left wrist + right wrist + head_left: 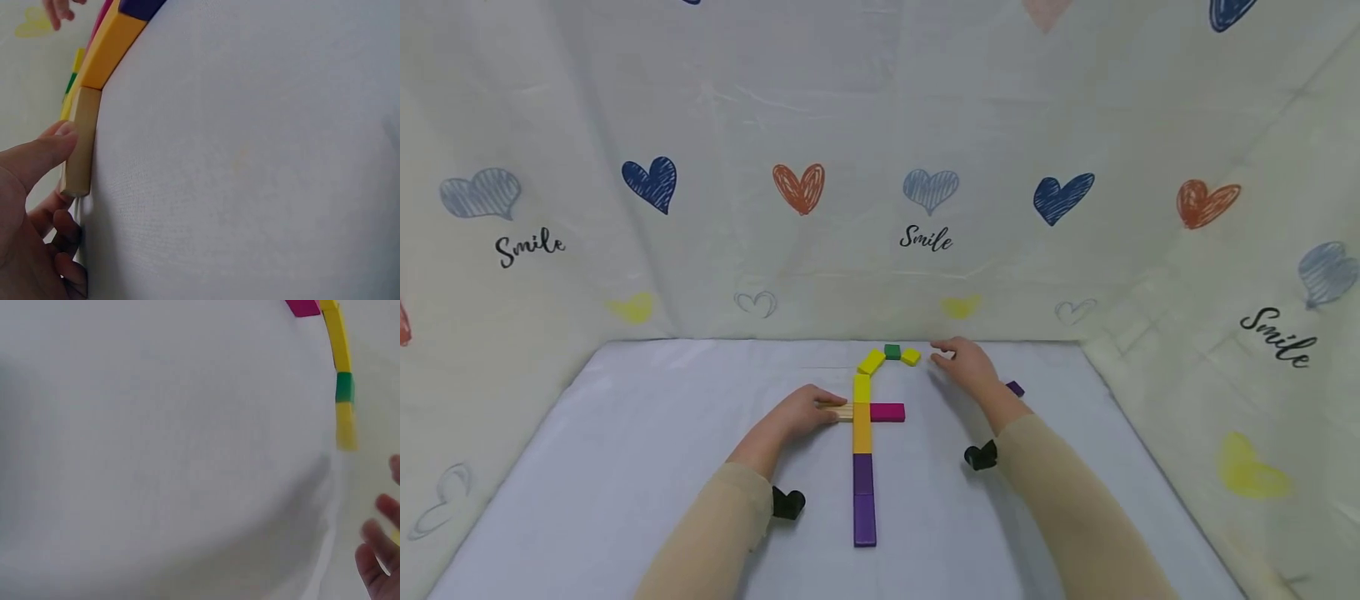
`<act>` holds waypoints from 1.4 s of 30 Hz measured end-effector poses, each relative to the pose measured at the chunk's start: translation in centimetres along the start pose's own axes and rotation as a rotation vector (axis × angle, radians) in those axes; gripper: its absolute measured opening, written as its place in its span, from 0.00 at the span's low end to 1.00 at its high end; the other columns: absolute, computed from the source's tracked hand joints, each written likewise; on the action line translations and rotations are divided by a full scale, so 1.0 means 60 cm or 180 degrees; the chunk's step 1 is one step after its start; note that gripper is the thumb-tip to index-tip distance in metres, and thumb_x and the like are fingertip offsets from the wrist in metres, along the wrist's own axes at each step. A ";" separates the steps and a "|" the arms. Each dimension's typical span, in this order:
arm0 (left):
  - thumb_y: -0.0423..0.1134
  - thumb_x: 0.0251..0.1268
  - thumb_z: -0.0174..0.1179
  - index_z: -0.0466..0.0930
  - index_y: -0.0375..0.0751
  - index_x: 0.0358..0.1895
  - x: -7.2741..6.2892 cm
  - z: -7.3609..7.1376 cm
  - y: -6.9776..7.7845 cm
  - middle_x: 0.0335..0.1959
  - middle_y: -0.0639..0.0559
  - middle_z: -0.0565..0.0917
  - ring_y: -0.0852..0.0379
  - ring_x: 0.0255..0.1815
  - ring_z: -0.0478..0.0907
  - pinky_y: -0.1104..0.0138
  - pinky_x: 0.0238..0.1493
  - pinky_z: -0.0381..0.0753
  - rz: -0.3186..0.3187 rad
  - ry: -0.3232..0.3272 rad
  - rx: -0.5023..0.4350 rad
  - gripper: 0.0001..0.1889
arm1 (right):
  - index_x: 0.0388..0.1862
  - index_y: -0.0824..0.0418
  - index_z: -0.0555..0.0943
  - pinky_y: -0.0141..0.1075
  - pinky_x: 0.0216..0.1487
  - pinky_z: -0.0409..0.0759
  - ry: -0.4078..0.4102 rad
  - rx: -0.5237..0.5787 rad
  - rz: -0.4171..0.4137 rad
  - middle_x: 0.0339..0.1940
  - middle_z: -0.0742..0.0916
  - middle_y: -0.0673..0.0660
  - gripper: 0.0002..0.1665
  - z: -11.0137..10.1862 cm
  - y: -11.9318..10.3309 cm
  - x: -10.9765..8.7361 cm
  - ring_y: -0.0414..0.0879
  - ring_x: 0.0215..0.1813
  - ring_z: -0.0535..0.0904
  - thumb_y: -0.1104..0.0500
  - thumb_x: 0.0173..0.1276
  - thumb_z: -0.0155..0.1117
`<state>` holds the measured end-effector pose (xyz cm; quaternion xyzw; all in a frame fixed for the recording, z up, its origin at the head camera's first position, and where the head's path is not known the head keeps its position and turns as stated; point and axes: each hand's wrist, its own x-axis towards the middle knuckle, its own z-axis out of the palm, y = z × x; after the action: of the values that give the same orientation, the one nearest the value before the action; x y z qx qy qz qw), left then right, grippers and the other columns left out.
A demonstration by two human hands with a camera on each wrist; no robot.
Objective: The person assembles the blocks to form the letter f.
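Coloured wooden blocks lie in the shape of a cane with a crossbar. Its stem has purple blocks [864, 500], an orange block [862, 429] and a yellow block [862, 388]. A slanted yellow block [872, 362], a green block [892, 352] and a small yellow block [911, 357] form the curve. My left hand [805, 410] pinches a plain wooden block [83, 144] between thumb and fingers, its end against the orange block. Opposite it lies a magenta block [887, 412]. My right hand [966, 367], fingers spread and holding nothing, is just right of the small yellow block.
A separate purple block [1015, 389] lies beyond my right wrist, partly hidden by it. White cloth [700, 467] covers the table. Behind its back edge hangs a pale curtain [850, 100] printed with hearts. Dark wrist devices [788, 504] sit at both cuffs.
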<state>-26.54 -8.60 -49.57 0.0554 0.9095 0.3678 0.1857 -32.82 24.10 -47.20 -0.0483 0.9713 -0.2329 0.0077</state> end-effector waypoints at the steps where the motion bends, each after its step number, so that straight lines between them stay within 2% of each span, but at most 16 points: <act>1: 0.44 0.67 0.64 0.86 0.62 0.54 -0.001 -0.001 -0.002 0.60 0.48 0.77 0.46 0.61 0.70 0.44 0.67 0.65 -0.0005 0.0006 -0.0005 0.14 | 0.64 0.51 0.80 0.50 0.57 0.76 -0.0002 -0.0010 -0.0022 0.59 0.82 0.58 0.23 -0.003 0.003 -0.002 0.55 0.54 0.78 0.49 0.73 0.61; 5: 0.43 0.67 0.64 0.86 0.60 0.54 -0.005 -0.007 -0.008 0.59 0.47 0.78 0.45 0.60 0.71 0.45 0.66 0.66 0.0015 0.0005 -0.0018 0.14 | 0.65 0.53 0.80 0.50 0.54 0.76 0.0001 -0.0110 -0.0101 0.60 0.82 0.58 0.24 -0.016 0.018 -0.014 0.54 0.53 0.78 0.50 0.73 0.62; 12: 0.43 0.67 0.64 0.87 0.60 0.54 -0.007 -0.014 -0.012 0.59 0.46 0.78 0.44 0.62 0.70 0.44 0.67 0.65 0.0052 0.0037 0.0006 0.14 | 0.64 0.54 0.80 0.47 0.47 0.76 -0.0018 -0.0189 -0.0070 0.56 0.83 0.60 0.24 -0.042 0.064 -0.040 0.53 0.49 0.77 0.50 0.72 0.63; 21: 0.44 0.68 0.64 0.86 0.63 0.54 0.000 -0.005 -0.008 0.60 0.48 0.77 0.45 0.62 0.70 0.45 0.67 0.65 0.0071 0.0021 -0.0023 0.14 | 0.64 0.57 0.80 0.51 0.49 0.76 -0.0030 -0.0250 0.0068 0.60 0.80 0.64 0.25 -0.075 0.137 -0.082 0.57 0.51 0.76 0.50 0.72 0.63; 28: 0.43 0.67 0.64 0.86 0.61 0.54 0.004 0.001 -0.006 0.60 0.47 0.77 0.46 0.61 0.70 0.45 0.67 0.65 0.0087 0.0026 -0.0017 0.14 | 0.66 0.58 0.78 0.57 0.55 0.75 -0.0074 -0.0229 0.0292 0.64 0.77 0.70 0.27 -0.078 0.183 -0.104 0.64 0.58 0.75 0.48 0.72 0.61; 34: 0.44 0.67 0.64 0.86 0.62 0.54 0.001 0.000 -0.004 0.59 0.47 0.77 0.46 0.60 0.70 0.46 0.67 0.66 0.0059 0.0026 -0.0023 0.14 | 0.67 0.60 0.76 0.63 0.62 0.68 -0.0172 -0.0146 0.0411 0.66 0.74 0.74 0.31 -0.073 0.192 -0.113 0.72 0.66 0.67 0.48 0.70 0.64; 42: 0.43 0.67 0.64 0.86 0.61 0.54 -0.004 -0.002 -0.002 0.59 0.47 0.77 0.46 0.59 0.71 0.46 0.66 0.66 0.0085 0.0032 -0.0015 0.14 | 0.67 0.59 0.77 0.63 0.65 0.65 -0.0287 -0.0160 0.0615 0.65 0.75 0.72 0.31 -0.063 0.183 -0.112 0.70 0.68 0.65 0.50 0.68 0.67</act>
<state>-26.35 -8.80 -49.50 0.0652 0.9087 0.3726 0.1763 -27.27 36.23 -48.85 0.0350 0.9756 -0.2043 0.0726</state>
